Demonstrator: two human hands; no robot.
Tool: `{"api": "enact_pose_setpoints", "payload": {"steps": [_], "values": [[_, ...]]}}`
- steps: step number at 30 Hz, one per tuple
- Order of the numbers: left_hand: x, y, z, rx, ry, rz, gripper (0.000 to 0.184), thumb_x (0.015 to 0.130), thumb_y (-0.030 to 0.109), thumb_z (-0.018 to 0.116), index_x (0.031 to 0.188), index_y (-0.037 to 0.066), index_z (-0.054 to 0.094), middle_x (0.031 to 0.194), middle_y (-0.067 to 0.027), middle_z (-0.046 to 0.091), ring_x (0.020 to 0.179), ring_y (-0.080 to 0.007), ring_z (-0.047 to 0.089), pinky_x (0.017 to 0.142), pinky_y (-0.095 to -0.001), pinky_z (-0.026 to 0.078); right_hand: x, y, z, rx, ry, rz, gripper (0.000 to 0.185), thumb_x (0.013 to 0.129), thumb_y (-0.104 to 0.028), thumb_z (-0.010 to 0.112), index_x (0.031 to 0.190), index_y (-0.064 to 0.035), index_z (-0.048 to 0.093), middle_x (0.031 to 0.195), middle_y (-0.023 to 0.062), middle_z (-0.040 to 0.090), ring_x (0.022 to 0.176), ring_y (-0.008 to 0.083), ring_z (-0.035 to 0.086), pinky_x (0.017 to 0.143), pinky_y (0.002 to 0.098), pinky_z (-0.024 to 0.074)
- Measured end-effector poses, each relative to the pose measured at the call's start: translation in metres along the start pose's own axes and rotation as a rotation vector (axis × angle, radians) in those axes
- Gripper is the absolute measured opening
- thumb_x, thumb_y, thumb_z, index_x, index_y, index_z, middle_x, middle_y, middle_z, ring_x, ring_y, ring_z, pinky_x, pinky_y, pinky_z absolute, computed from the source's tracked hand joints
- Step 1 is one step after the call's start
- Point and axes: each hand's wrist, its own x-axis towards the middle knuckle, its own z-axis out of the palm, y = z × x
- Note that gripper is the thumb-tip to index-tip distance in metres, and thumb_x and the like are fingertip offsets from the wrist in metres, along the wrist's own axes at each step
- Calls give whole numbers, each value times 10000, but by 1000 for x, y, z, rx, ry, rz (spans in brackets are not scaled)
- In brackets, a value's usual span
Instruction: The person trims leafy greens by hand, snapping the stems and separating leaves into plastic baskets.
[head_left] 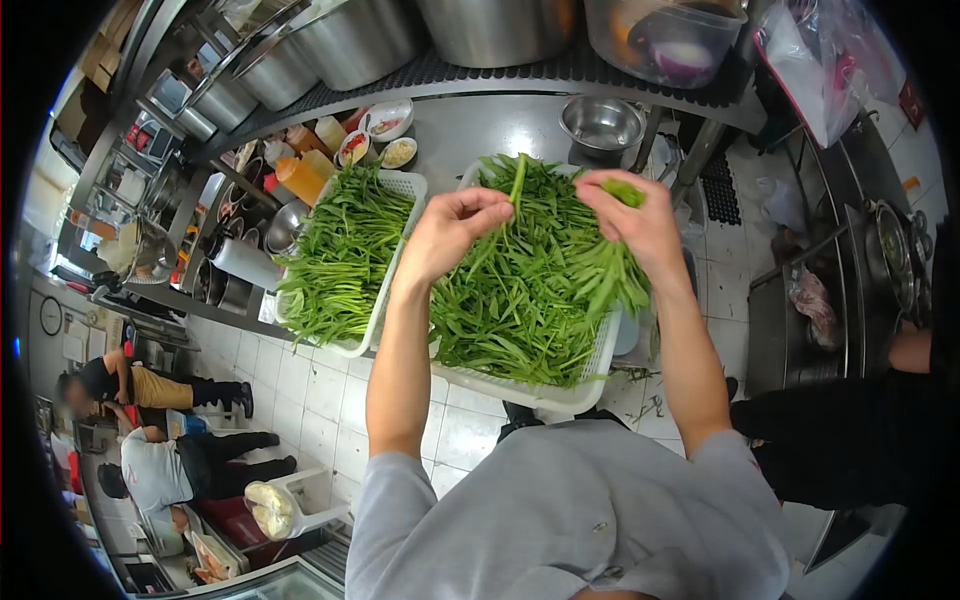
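Observation:
My left hand (pixel 455 230) pinches one water spinach stem (pixel 519 182) upright between thumb and fingertips. A bunch of water spinach (pixel 612 275) hangs from my right hand (pixel 640 222), with cut stem ends showing above the curled fingers. Both hands are over a white plastic basket (pixel 575 398) heaped with loose leafy water spinach (pixel 510 325). To its left, a second white basket (pixel 418 190) holds water spinach stalks (pixel 350 265) laid side by side.
Bowls of chopped ingredients (pixel 400 153) and sauce bottles (pixel 300 178) stand at the back left. A steel bowl (pixel 602 125) sits at the back right. Large pots (pixel 350 45) line the shelf above. A person in black (pixel 840 440) stands close on the right; two people (pixel 165 470) are farther left.

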Motion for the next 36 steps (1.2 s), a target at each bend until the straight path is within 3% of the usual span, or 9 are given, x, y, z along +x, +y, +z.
{"api": "enact_pose_setpoints", "payload": {"steps": [16,19,23,25,28,31,32,35,36], "values": [[-50,-44,-16,78,-310,-91,234,862,65,721,1086,3,697,1005,-72,714,895,-137,668,800,-274,535,1,-4,-32,-143,-76,28,143,891,-161,702,923,-22,705,611,-35,551,511,44,454,459,217,331],[-54,-45,-15,442,-307,93,281,844,77,734,1116,20,689,1097,-90,698,958,-180,660,855,-329,532,-22,13,-77,705,-172,34,166,872,-177,709,859,-14,679,626,2,570,520,52,474,466,215,327],[-44,-47,-17,343,-162,94,276,852,141,732,1107,41,699,1051,-113,710,896,-214,682,821,-338,535,-43,93,-109,-1012,-60,-150,162,875,-162,699,862,-5,663,647,63,597,560,99,537,487,273,387],[-28,-46,-16,331,-71,103,247,863,174,722,1073,44,712,989,-128,722,840,-226,694,783,-340,539,-62,42,-114,-27,-43,359,164,875,-159,703,847,-1,668,669,77,616,575,115,562,505,284,412],[2,-44,1,425,-29,93,234,889,235,695,976,21,733,840,-146,726,757,-236,696,728,-348,533,-71,85,-138,709,-133,467,139,861,-139,719,849,-6,680,665,59,619,520,99,526,474,250,376],[38,-48,38,529,-172,23,224,894,222,697,978,17,731,850,-140,726,756,-229,686,732,-336,525,-60,97,-105,-616,-44,-253,102,878,-120,694,921,-34,659,630,24,577,436,67,433,411,202,301],[48,-50,52,554,-183,98,225,884,234,706,972,30,735,858,-146,724,761,-257,689,740,-350,529,-70,58,-100,-179,20,223,119,882,-148,693,938,-46,663,622,35,573,446,73,444,418,227,332],[61,-68,84,668,-269,218,257,859,249,726,1041,69,723,1016,-140,710,881,-305,683,803,-380,535,-77,95,-136,955,-236,208,114,875,-188,712,860,-76,697,652,67,607,488,98,501,453,279,399],[63,-70,91,759,-311,230,274,857,250,727,1066,74,714,1053,-139,702,909,-303,677,820,-380,532,-73,102,-122,185,-87,59,93,884,-171,697,882,-79,690,676,74,624,489,93,496,450,268,397]]}}
